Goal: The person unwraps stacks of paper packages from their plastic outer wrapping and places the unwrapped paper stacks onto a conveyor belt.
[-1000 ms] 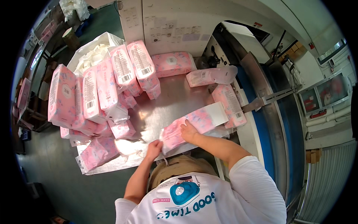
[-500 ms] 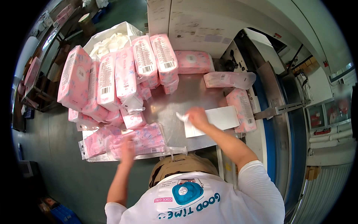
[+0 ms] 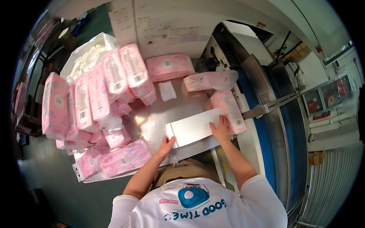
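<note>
A long white stack of tissues (image 3: 192, 127) lies flat on the metal tabletop in front of me. My left hand (image 3: 165, 147) grips its left end, thumb on the near corner. My right hand (image 3: 219, 130) holds the right end, with the fingers over the top near the far edge. Just past that end stands a pink tissue pack (image 3: 228, 110), close to my right fingers. Farther back, a small crumpled white sheet (image 3: 167, 91) rests apart on the metal.
Several upright pink packs (image 3: 93, 97) crowd the left side, with flat pink wrappers (image 3: 125, 157) at the near left edge. A white bag (image 3: 89, 57) of scraps stands behind. Another pack in clear film (image 3: 211, 80) lies back right. Machinery with a blue belt (image 3: 262, 140) borders the right.
My right hand has let go of the small white sheet, now farther back, and moved onto the stack's right end. My left hand has come from the pink wrappers to its left end.
</note>
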The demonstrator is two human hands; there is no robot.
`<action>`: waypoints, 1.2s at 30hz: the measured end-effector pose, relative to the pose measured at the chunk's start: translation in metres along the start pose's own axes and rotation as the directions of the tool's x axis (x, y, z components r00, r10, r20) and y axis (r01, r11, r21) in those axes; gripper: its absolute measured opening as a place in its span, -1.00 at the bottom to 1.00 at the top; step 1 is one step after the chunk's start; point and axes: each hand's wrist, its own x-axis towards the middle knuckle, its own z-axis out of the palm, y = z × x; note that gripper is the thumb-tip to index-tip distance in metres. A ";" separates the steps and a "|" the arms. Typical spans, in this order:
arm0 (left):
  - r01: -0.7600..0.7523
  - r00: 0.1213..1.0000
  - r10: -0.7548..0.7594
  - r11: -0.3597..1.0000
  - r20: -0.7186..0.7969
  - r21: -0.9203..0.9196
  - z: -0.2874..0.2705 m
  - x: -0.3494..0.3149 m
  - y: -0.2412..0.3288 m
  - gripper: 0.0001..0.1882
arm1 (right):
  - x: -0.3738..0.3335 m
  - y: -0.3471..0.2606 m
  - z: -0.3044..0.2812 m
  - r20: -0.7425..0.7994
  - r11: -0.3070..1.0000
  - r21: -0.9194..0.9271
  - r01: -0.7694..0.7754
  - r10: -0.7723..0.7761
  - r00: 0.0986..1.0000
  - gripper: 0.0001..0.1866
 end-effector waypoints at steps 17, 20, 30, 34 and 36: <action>0.057 0.961 -0.057 0.998 -0.271 -0.005 -0.026 0.012 0.045 -0.31 | -0.002 0.008 0.001 0.815 0.684 0.426 -0.592 -0.005 0.580 -0.43; 0.060 0.946 -0.039 0.997 -0.321 0.056 -0.024 0.011 0.044 -0.30 | 0.005 -0.004 -0.016 0.898 0.808 0.227 -0.544 0.042 0.438 -0.38; -0.103 0.982 0.093 0.993 -0.162 -0.052 -0.017 0.021 0.045 -0.38 | -0.007 -0.025 -0.013 0.652 0.993 0.054 -0.108 0.047 0.757 -0.30; -0.432 0.888 0.390 0.889 -0.245 -0.152 -0.003 -0.004 0.032 -0.41 | -0.025 -0.022 -0.034 0.591 0.808 0.493 -0.323 -0.039 0.806 -0.30; -0.516 0.841 0.465 0.843 -0.275 -0.151 -0.005 -0.025 0.032 -0.37 | -0.048 -0.021 -0.046 0.504 0.784 0.551 -0.286 -0.040 0.862 -0.22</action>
